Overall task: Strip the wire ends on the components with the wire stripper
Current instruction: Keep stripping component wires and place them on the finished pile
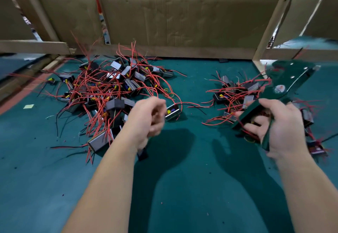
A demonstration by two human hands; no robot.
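Now, with your right hand gripping the dark green metal wire stripper, steady the black boxy red-wired component at frame centre with your blurred left hand, grip unclear.

Left hand motion-blurred (grasp unreadable); wire stripper head smeared, handles partly hidden by right hand.

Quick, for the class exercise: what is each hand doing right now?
Left hand: fingers curled, blurred; cannot tell if it holds anything.
Right hand: grips the wire stripper.
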